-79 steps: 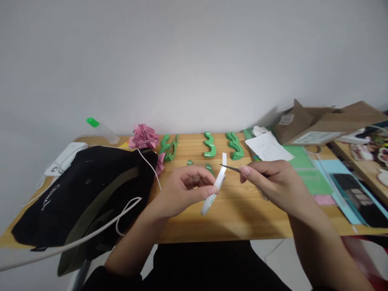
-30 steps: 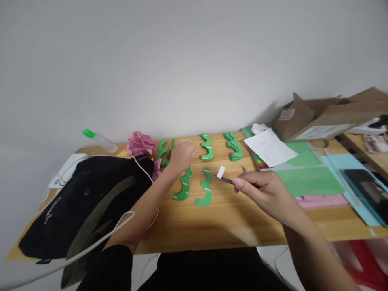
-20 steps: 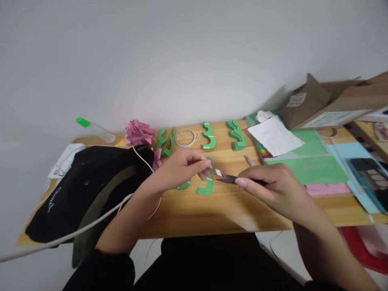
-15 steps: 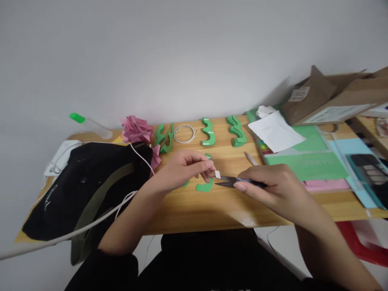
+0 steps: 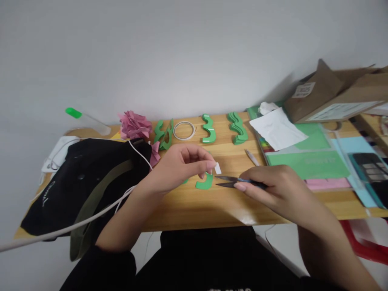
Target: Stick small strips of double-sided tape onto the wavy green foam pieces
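Between its thumb and fingertips, my left hand (image 5: 183, 165) pinches a small white piece (image 5: 217, 168) that looks like a bit of tape. My right hand (image 5: 274, 182) is wrapped round dark snips (image 5: 228, 184) whose two blades stand apart, pointing left, just below the white piece and not touching it. Under my left hand lies a wavy green paper cutout (image 5: 205, 184), partly hidden. Behind it, a similar green cutout (image 5: 208, 130) carries white strips. To its right sits a stack of wavy green cutouts (image 5: 237, 128). A thin white tape roll (image 5: 175, 133) lies to its left.
A pink paper flower (image 5: 135, 124), a black bag (image 5: 91, 173) and a white cable (image 5: 91, 220) take up the left. A pen (image 5: 252, 157), a white tissue (image 5: 280, 129), green packets (image 5: 309, 163) and a cardboard box (image 5: 339, 95) are on the right.
My left hand has raised the white piece slightly, up and away from the snips' blades. My right hand and the snips have stayed almost where they were.
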Action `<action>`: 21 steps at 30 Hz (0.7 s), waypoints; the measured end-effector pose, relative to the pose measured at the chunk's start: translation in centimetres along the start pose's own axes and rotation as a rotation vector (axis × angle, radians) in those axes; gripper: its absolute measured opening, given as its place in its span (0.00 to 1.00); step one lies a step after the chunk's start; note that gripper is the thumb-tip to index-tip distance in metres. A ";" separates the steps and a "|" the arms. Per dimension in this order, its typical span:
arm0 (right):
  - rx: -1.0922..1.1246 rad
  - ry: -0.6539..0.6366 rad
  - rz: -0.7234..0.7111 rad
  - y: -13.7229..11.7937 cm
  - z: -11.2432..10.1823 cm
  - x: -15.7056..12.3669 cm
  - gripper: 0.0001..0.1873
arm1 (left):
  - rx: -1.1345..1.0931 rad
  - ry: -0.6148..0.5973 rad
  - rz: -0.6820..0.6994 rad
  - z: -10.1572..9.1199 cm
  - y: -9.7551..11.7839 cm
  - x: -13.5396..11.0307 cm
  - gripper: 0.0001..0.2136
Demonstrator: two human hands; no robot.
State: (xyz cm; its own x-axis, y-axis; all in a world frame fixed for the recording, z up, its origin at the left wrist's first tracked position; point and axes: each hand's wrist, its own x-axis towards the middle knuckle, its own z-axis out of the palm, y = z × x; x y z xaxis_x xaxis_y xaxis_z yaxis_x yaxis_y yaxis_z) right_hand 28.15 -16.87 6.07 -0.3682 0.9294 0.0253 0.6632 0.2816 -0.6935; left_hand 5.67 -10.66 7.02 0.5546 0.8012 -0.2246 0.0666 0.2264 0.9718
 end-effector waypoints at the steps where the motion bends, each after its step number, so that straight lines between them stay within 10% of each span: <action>1: 0.010 -0.018 0.023 0.2 0.2 -0.1 0.23 | -0.009 0.030 0.018 0.0 0.0 0.0 0.06; 8: 0.525 0.375 0.281 0.5 4.4 -0.5 0.26 | -0.167 0.181 0.080 0.9 -0.1 0.2 0.06; 21: 0.702 0.413 0.287 -1.0 6.1 0.1 0.25 | -0.168 0.220 0.101 2.2 -0.2 0.7 0.03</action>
State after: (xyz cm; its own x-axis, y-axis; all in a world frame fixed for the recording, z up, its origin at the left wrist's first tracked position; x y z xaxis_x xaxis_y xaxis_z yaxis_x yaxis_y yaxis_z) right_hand 23.44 -18.49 2.33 0.1085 0.9927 -0.0535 0.0879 -0.0632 -0.9941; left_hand 7.87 -11.40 6.87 0.3568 0.9212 -0.1551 -0.1289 0.2129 0.9685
